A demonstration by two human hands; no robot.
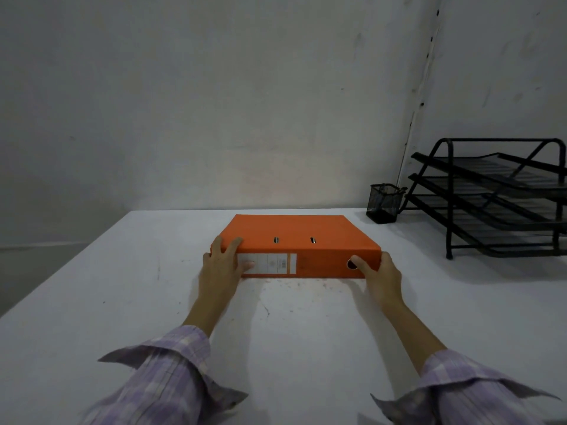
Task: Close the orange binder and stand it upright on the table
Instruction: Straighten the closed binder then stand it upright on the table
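Orange binder (294, 237) flat, closed; both hands grip ends.

The binder (294, 237) at the centre of the frame looks like matt orange card or board, smooth, with a pale paper label (267, 264) on its spine and two small shiny metal slots (294, 240) in the cover. The table (122, 286) has a matt white top, scuffed and speckled with dark marks. At the right edge, the tray rack (491, 197) is black metal rod and fine mesh, as is the small cup (383, 204) beside it. The wall (214, 102) is dull white plaster, blotchy. Both sleeves (162, 381), at the bottom, are soft checked lilac cloth.
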